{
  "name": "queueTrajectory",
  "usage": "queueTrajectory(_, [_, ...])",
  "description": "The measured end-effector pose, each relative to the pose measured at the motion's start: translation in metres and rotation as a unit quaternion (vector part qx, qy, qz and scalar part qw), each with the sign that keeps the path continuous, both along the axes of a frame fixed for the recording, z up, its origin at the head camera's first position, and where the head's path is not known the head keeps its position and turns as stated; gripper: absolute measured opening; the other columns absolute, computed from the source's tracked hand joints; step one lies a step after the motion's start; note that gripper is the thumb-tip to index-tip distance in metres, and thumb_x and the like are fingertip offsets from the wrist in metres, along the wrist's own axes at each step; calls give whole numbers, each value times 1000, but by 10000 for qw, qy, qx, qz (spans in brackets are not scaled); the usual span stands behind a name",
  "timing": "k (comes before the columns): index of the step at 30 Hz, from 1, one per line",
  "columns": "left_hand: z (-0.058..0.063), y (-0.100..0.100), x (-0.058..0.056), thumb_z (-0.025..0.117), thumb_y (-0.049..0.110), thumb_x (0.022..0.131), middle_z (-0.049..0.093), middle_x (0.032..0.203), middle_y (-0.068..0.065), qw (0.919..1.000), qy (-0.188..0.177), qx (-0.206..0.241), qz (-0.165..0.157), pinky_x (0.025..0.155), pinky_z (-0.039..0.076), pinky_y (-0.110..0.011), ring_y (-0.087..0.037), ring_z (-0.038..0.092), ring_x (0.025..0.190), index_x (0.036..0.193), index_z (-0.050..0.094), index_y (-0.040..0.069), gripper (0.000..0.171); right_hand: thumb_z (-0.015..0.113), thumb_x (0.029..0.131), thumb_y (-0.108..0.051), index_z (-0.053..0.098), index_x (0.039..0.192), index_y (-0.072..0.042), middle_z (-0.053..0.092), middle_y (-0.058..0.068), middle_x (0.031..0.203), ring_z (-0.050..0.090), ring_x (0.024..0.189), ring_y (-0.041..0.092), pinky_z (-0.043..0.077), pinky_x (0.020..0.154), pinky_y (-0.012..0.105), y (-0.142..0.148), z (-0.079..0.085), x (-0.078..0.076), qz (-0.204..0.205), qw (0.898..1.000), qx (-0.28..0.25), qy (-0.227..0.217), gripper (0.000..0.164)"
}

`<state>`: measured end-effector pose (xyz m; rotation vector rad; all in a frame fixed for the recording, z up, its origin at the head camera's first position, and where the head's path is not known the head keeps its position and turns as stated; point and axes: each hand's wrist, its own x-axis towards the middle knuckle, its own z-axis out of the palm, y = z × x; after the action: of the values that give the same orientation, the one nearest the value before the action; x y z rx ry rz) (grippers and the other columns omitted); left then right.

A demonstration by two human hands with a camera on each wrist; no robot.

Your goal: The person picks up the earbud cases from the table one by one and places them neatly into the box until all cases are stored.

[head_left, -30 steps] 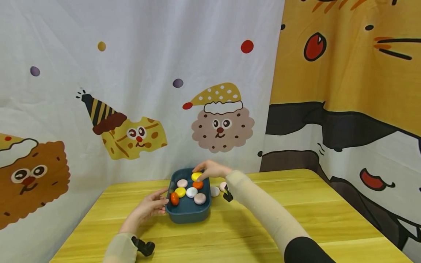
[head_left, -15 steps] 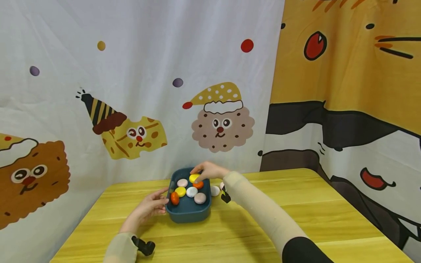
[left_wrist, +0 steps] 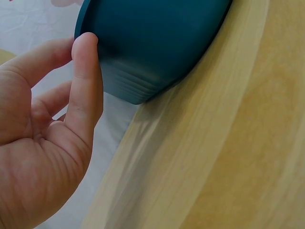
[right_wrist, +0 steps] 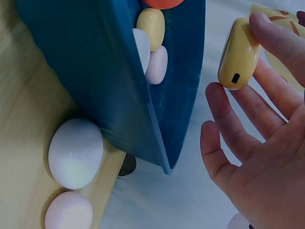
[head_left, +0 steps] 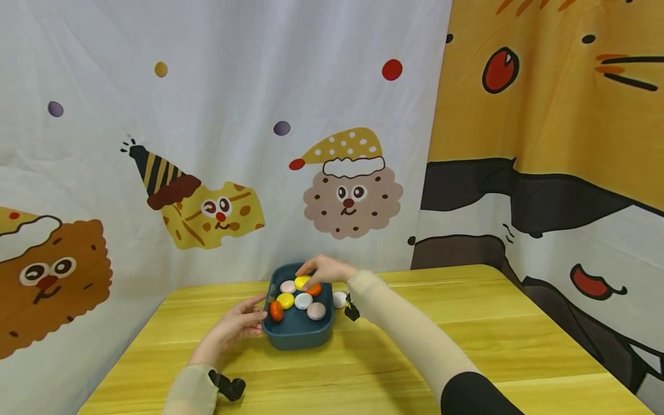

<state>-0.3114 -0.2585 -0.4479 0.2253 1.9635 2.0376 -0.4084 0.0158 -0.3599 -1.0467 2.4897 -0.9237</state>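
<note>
A dark blue box (head_left: 298, 341) with rounded corners stands on the wooden table. Inside lie several smooth pebble-shaped pieces: orange (head_left: 276, 311), yellow (head_left: 285, 301), white (head_left: 303, 301) and pale pink (head_left: 316, 311). My left hand (head_left: 240, 323) holds the box's left edge, its thumb (left_wrist: 86, 62) on the wall near the rim. Over the box's far part, my right hand (head_left: 328, 270) pinches a yellow pebble-shaped piece (right_wrist: 238, 55) between thumb and fingers. A small dark slot shows on that piece. In the right wrist view it is above the rim, apart from the other pieces.
A white piece (head_left: 339, 299) lies on the table just right of the box, with a pale pink one (right_wrist: 69, 212) beside it. A white curtain (head_left: 223, 115) with cartoon prints hangs right behind the table's far edge.
My right hand has moved slightly left with the yellow piece, from the box's far right toward its middle. My left hand stays at the box's left edge.
</note>
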Motion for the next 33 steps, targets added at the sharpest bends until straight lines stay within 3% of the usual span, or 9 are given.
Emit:
queueTrajectory(22, [0, 0, 0, 60, 7, 96, 51, 100, -9, 9999, 14, 55, -102, 66, 57, -24, -10, 58, 65, 154, 18, 3, 72, 80, 80, -21, 71, 118, -19, 66, -6, 119, 57, 110, 12, 46, 94, 27, -15, -11, 3, 39, 9997, 218, -58, 39])
queueTrajectory(30, [-1, -1, -1, 61, 9, 96, 51, 101, -9, 10000, 32, 3, -59, 67, 57, -25, -10, 58, 66, 154, 19, 3, 72, 78, 83, -19, 69, 121, -11, 65, 8, 121, 59, 109, 19, 50, 85, 25, -14, -13, 6, 107, 9997, 171, -111, 40])
queueTrajectory(33, [-1, -2, -1, 61, 10, 96, 51, 102, -9, 10000, 38, -18, -71, 68, 57, -26, -11, 58, 67, 154, 18, 3, 73, 77, 84, -19, 68, 123, -10, 65, 8, 121, 60, 107, 16, 51, 84, 26, -13, -14, 8, 61, 9998, 157, -142, 40])
